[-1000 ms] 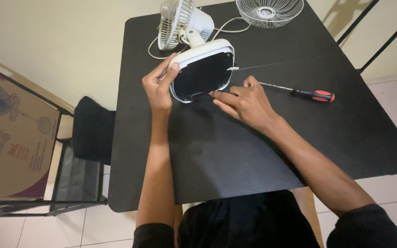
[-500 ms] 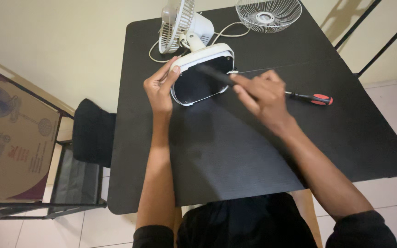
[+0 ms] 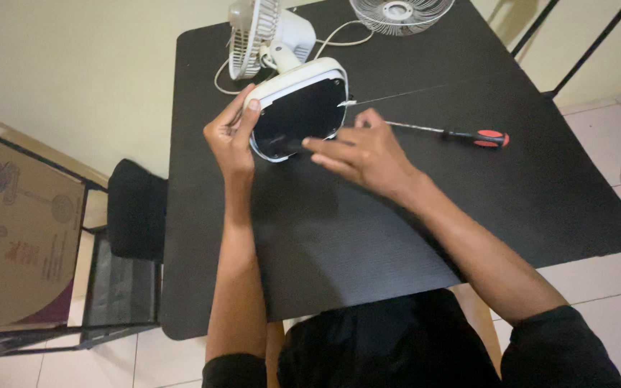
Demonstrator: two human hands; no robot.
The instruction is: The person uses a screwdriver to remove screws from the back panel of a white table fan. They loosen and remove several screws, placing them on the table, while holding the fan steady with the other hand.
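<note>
**Hands on the fan base**

Your left hand (image 3: 230, 138) grasps the fan base (image 3: 297, 108), tipped up on the desk (image 3: 411, 215), dark underside facing you. Your right hand (image 3: 363, 152), fingers loosely extended, touches it; the screwdriver (image 3: 447, 132) lies released, tip toward the base.

Views: one, head-worn.
Position: above the seated person, over the near edge of the black surface (image 3: 397, 237).
Direction: steeply downward and forward, toward the wall.
Range: close; both forearms fill the centre, fan (image 3: 267, 36) at the top edge.
Margins: chair (image 3: 134, 215) left, floor tiles right.
Shared area: none.
</note>
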